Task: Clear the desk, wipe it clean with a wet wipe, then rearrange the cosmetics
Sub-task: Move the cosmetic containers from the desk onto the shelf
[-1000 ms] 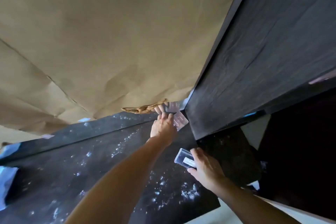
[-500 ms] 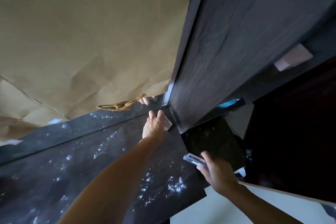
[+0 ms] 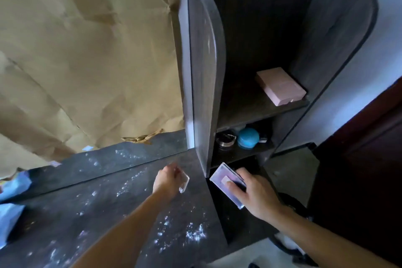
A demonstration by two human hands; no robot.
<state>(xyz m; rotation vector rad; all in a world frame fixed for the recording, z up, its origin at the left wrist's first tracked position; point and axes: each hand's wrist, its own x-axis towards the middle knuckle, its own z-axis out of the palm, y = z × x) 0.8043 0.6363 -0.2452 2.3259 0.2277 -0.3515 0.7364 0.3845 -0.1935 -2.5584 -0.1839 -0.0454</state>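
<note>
Head view: left hand [image 3: 166, 183] fingers pinch clear compact [image 3: 184, 180]; right hand [image 3: 257, 194] fingers grip palette [image 3: 220, 176], label blurred.

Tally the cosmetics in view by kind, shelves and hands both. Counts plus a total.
Clear flat cases: 2, the small clear case in the left hand, the larger clear case in the right hand
Pink box: 1, on the upper shelf
Blue jar: 1, on the shelf below
Dark glass jar: 1, beside it
Total: 5
</note>
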